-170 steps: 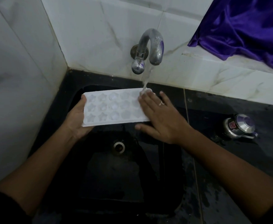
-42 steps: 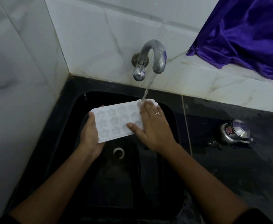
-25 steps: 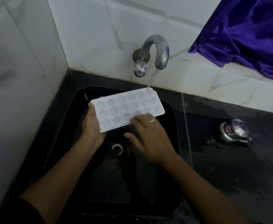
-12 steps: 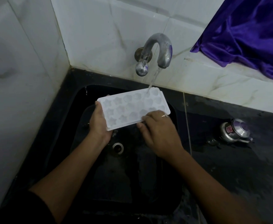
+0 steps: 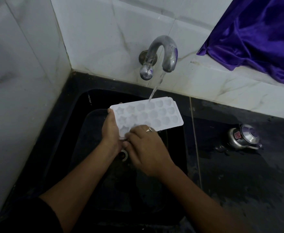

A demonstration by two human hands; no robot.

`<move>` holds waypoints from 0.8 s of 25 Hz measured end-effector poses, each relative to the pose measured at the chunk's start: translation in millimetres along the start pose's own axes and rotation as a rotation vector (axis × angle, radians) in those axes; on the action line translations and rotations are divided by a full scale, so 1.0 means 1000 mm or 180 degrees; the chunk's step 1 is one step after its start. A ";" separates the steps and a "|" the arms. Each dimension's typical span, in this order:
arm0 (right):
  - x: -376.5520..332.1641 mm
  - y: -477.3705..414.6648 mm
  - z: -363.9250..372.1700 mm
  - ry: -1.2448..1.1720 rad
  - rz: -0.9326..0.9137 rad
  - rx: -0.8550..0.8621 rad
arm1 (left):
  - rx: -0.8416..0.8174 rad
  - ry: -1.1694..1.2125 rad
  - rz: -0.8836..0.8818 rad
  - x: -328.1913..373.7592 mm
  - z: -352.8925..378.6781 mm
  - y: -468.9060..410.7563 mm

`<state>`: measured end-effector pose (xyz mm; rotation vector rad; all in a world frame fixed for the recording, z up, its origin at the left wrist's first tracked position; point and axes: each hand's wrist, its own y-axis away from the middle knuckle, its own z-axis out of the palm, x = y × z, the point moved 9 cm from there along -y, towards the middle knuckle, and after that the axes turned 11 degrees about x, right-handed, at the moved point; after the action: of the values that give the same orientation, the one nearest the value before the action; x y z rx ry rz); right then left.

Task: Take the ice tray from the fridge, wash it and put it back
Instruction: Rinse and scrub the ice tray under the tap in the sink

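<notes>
Water point(image 5: 155, 89) is pouring from the tap point(image 5: 165, 52) onto the ice tray point(image 5: 156, 114), which is hanging over the black sink point(image 5: 57, 132). The left hand point(image 5: 110, 132) is gripping its left end. The right hand point(image 5: 145, 147) is curling bent fingers over the near-left corner, thumb underneath.
</notes>
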<state>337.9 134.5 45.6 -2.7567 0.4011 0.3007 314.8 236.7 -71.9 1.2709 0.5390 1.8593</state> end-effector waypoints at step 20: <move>0.095 -0.012 0.028 0.0337 0.1657 -0.0437 | 0.0145 -0.0391 0.0462 0.018 -0.033 0.016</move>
<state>426.1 132.7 -1.1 -2.7633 1.1687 0.3147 275.9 244.7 -63.3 1.4780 0.4353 1.8807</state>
